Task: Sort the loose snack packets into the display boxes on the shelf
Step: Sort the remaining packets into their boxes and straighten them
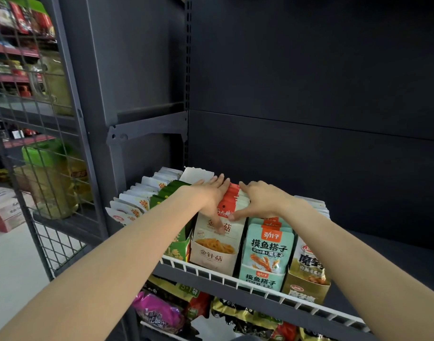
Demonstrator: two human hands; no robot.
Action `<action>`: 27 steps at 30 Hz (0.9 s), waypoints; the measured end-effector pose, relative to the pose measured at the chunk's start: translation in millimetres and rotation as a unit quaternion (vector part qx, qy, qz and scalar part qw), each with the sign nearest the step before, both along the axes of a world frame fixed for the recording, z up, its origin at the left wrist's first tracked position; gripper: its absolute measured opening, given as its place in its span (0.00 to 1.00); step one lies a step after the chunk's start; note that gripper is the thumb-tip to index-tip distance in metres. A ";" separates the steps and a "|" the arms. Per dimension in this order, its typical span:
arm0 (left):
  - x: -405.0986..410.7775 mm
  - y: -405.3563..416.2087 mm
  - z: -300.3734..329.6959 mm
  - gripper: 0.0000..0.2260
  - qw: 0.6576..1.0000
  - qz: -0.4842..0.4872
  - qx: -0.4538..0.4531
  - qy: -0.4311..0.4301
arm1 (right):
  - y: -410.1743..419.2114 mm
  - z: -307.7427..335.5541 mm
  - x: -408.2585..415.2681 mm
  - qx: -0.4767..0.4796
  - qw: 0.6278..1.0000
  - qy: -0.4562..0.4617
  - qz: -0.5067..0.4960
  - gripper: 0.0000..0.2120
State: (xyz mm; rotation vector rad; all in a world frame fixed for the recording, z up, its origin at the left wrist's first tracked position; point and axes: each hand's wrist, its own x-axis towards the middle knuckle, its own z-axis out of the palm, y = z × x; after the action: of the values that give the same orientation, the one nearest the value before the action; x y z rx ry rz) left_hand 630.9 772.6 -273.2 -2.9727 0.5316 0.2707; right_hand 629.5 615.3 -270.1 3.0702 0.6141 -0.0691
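Observation:
A beige display box [212, 259] of red-topped snack packets [229, 200] stands on the shelf behind a white wire rail [235, 279]. My left hand [211, 195] lies flat on the left side of the packet row, its thumb pressing the front packet's face. My right hand [262, 198] rests on the row's right side, thumb at the front packet's top edge. Beside it stand a green box [179, 244] to the left, a teal box [265, 262] and a gold box [307, 279] to the right.
White packets [134, 205] fill a row at the far left. The dark shelf surface [383, 262] extends to the right of the boxes. A lower shelf holds purple, gold and red bags [159, 311]. A wire mesh panel [46, 168] stands at the left.

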 end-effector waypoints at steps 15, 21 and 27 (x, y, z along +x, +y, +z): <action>-11.1 3.0 -6.8 0.54 0.999 -0.002 -0.026 -0.035 | -8.7 -11.8 -5.8 0.109 0.992 0.056 -0.040 0.46; -15.3 -12.2 -14.2 0.23 0.971 -0.004 -0.233 -0.046 | -9.0 -13.1 -2.6 0.120 0.989 0.077 -0.031 0.48; -3.1 -18.6 -46.8 0.23 0.974 0.000 -0.129 -0.184 | -15.8 -15.3 1.6 0.126 0.981 0.135 -0.061 0.57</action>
State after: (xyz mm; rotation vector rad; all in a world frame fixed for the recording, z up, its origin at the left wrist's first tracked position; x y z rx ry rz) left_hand 627.7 754.0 -320.0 -3.1529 0.5549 -0.3744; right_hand 631.2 599.5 -285.5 3.3733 0.4741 -0.4501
